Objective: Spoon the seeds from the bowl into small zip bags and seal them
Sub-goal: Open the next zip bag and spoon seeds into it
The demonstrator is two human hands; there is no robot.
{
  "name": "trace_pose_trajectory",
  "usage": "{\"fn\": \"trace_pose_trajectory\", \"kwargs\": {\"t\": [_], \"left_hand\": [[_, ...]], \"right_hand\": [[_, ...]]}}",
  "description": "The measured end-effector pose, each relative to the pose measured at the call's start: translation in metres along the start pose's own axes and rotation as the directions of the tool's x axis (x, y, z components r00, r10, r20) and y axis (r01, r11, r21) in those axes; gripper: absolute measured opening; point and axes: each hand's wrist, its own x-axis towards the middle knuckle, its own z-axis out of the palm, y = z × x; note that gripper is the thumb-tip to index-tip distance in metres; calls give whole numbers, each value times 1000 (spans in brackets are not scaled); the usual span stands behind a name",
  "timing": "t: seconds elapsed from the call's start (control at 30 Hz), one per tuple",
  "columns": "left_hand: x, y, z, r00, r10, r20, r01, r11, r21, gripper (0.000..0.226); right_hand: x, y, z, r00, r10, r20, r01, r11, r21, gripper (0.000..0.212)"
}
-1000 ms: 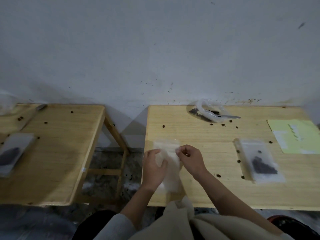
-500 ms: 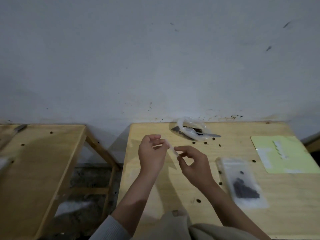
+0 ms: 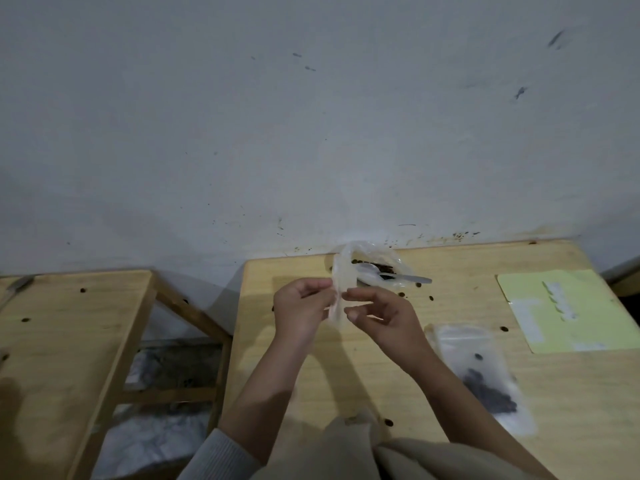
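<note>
Where left hand (image 3: 300, 308) and right hand (image 3: 382, 318) pinch: empty zip bag (image 3: 338, 291).

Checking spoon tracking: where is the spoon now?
In the head view, the spoon lies at the right table's back edge, in the clear bag of seeds.

We see our left hand (image 3: 302, 308) and right hand (image 3: 382, 315) pinching an empty zip bag (image 3: 341, 292) above the tabletop (image 3: 398, 368), bowl (image 3: 375, 268) with spoon (image 3: 398, 277) at its far edge, filled bag (image 3: 485, 379) near the right, green sheet (image 3: 568, 310) by its right edge
</note>
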Motion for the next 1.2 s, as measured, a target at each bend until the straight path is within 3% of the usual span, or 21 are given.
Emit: {"fn": "trace_pose_trajectory", "kwargs": {"t": [0.17, 0.4, 0.7, 0.87, 1.07, 1.2], "left_hand": [[-4, 1, 4, 999, 23, 47, -24, 999, 32, 15], [-9, -7, 3, 983, 104, 151, -122, 986, 114, 17], [-19, -13, 4, 944, 161, 287, -194, 977, 91, 22], [-23, -18, 12, 941, 182, 285, -235, 958, 164, 31], [-27, -18, 23, 962, 186, 201, -235, 938, 254, 5], [-25, -21, 22, 969, 135, 209, -179, 961, 210, 12]], "right_hand": [[6, -1, 3, 991, 103, -88, -91, 987, 130, 20], [3, -10, -2, 978, 196, -63, -185, 971, 152, 4], [-2, -22, -13, 966, 243, -87, -234, 966, 106, 17], [-5, -20, -19, 974, 178, -137, -179, 984, 12, 7], [-12, -17, -26, 989, 75, -131, -100, 975, -200, 13], [-14, -20, -34, 994, 67, -83, -87, 959, -270, 18]]}}
